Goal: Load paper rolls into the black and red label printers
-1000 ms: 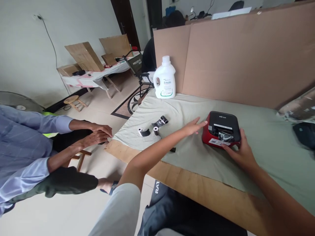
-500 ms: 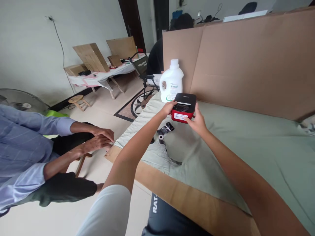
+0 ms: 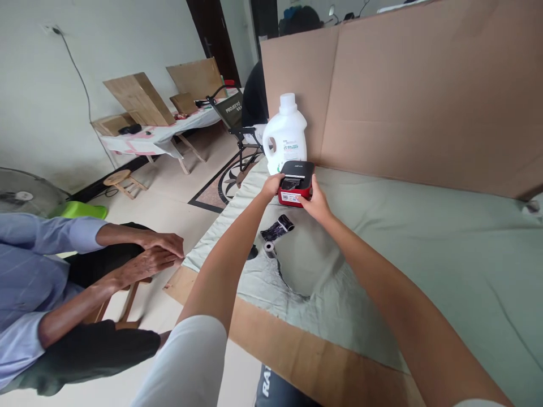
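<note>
A small black-and-red printer [image 3: 298, 168] is at the far part of the cloth-covered table, in front of a white detergent bottle [image 3: 286, 133]. My left hand [image 3: 272, 185] grips its left side. On its right side my right hand [image 3: 316, 202] is closed, thumb across the labelled front face. Whether its base rests on the cloth I cannot tell. Nearer to me lie a crumpled dark glossy strip [image 3: 278, 227] and a small paper roll [image 3: 269, 249]. A small black object [image 3: 253, 252] is partly hidden by my left forearm.
A tall cardboard panel [image 3: 403, 102] stands along the table's back. The green cloth [image 3: 424, 243] has a torn hole at the front, near the bare wooden edge [image 3: 288, 333]. At the left sits another person, hands [image 3: 159, 251] folded by the table corner.
The printer, held in both my hands, has moved away from me and slightly left, closer to the detergent bottle. The camera view has shifted a little. The seated person's hands stay folded.
</note>
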Motion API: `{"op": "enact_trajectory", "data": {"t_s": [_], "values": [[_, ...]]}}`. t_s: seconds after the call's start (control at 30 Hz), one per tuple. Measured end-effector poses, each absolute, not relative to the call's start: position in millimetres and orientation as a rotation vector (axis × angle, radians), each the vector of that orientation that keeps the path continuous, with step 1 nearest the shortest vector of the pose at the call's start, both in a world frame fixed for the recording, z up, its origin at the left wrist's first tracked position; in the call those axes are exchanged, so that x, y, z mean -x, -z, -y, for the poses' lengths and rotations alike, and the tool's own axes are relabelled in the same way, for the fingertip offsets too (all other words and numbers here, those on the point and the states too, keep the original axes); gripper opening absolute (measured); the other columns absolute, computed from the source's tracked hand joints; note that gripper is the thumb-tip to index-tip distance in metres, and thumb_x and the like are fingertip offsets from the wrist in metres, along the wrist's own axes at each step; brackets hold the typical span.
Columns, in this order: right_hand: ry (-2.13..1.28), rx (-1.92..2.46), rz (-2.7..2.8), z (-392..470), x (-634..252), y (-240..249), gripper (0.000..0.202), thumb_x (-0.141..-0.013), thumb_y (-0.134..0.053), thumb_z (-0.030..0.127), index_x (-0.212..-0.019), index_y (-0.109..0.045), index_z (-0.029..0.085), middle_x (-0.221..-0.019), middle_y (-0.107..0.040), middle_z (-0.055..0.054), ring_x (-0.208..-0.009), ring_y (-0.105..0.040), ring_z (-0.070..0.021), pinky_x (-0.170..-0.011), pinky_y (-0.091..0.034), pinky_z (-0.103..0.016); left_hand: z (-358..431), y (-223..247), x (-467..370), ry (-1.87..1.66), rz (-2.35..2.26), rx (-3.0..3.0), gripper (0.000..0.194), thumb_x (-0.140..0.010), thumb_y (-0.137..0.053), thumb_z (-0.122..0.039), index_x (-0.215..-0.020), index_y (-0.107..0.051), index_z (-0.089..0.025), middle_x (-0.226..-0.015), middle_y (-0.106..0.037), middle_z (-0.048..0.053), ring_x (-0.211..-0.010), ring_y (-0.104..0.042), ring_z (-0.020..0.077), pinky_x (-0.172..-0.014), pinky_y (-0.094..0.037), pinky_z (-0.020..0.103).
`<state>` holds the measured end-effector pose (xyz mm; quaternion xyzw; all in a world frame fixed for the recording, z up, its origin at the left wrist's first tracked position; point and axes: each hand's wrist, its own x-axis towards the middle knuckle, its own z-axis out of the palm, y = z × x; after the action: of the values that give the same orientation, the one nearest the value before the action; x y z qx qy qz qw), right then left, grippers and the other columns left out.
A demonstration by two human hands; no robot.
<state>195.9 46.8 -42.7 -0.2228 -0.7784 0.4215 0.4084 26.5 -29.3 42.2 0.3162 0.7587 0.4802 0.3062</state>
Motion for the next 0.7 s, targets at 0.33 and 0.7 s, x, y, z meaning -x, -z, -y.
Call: {"op": "enact_trajectory", "data": {"t_s": [0.33,0.7], "values": [[-0.878,0.918,1.946,25.5,-448.1,14.3,0.059,-0.084,-0.075,0.047,-0.141,-0.067,0.034,-0.149,-0.065,-0.008,-0.134,-0.064,-0.0361,-0.113,-0.051,-0.060,189.2,-49.5,-214.3,-0.974,-1.881,-2.007,0.040,-0.108,-0.040,-0.041,-0.133,-0.067,-0.026,-0.134,-0.073,0.009,-0.126,-0.066,0.0262,-0.113,-0.050,0.042],[0.019,1.885,1.411,-27.9,-753.4,7.5,0.071,-0.073,-0.085,0.040,-0.135,-0.067,0.011,-0.133,-0.062,-0.034,-0.140,-0.049,-0.0467,-0.118,-0.034,-0.064,248.9,13.2,-345.4,-0.211,-1.046,-2.602,0.071,-0.107,-0.035,-0.065,-0.168,-0.034,-0.028,-0.176,-0.029,0.002,-0.168,-0.013,0.0301,-0.136,-0.013,0.060]]}}
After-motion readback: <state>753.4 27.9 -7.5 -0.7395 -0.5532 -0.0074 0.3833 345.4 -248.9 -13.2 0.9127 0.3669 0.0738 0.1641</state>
